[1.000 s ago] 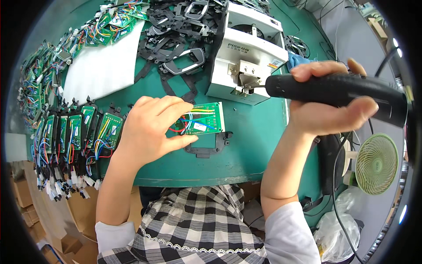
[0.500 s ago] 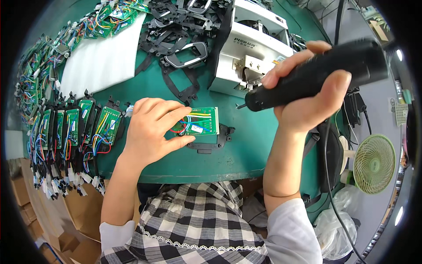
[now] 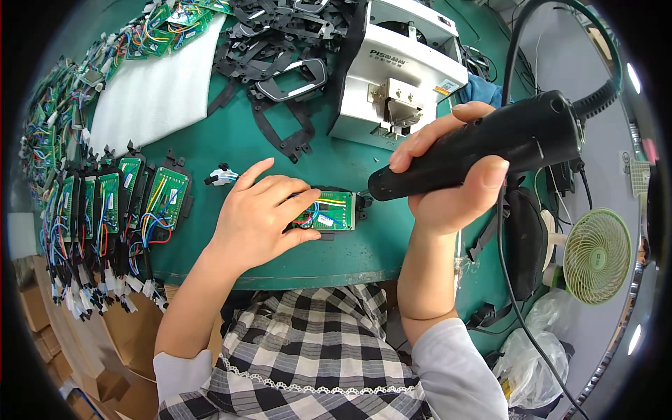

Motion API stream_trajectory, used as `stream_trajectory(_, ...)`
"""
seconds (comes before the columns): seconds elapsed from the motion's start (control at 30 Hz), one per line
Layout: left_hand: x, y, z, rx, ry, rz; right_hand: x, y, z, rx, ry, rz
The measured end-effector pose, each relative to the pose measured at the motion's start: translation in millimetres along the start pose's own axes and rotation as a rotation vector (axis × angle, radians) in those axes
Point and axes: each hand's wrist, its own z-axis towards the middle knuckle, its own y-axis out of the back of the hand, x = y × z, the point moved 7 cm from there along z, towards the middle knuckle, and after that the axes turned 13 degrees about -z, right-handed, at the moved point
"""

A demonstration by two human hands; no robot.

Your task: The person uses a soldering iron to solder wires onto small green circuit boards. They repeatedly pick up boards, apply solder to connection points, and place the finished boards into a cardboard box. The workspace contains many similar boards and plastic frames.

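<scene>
A green circuit board (image 3: 339, 211) with coloured wires lies in a black plastic frame (image 3: 362, 204) on the bench. Across the board's left end rests my left hand (image 3: 262, 220), thumb at the near edge and forefinger at the far edge; its palm hides that end. My right hand (image 3: 448, 196) is wrapped round a black electric screwdriver (image 3: 483, 148), tilted with its bit pointing left. The bit's tip is at the frame's right end, just past the board; whether it touches a screw is too small to tell.
A white-fronted machine (image 3: 395, 73) stands at the back. Black frames (image 3: 280, 73) are piled beside it. At left are wired boards in frames (image 3: 164, 199) and a white foam sheet (image 3: 157, 87). A small connector (image 3: 222, 175) lies nearby. A green fan (image 3: 596, 256) stands right; the screwdriver's cable (image 3: 502, 231) hangs there.
The screwdriver has come down and left to the frame's right end. My left hand has shifted right and nearer with the board, which now sits over the frame.
</scene>
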Motion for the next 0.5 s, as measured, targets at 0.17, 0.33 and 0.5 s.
stream_trajectory(0.17, -1, -2, 0, -0.012, -0.018, 0.018, -3, -4, -3, 0.025, -0.014, 0.025)
stream_trajectory(0.33, -3, -4, 0, -0.016, -0.025, 0.027, -1, -6, -3, 0.036, 0.008, 0.030)
stream_trajectory(0.5, -1, -4, 1, -0.008, -0.010, 0.007, -6, -12, -8, 0.085, 0.031, -0.086)
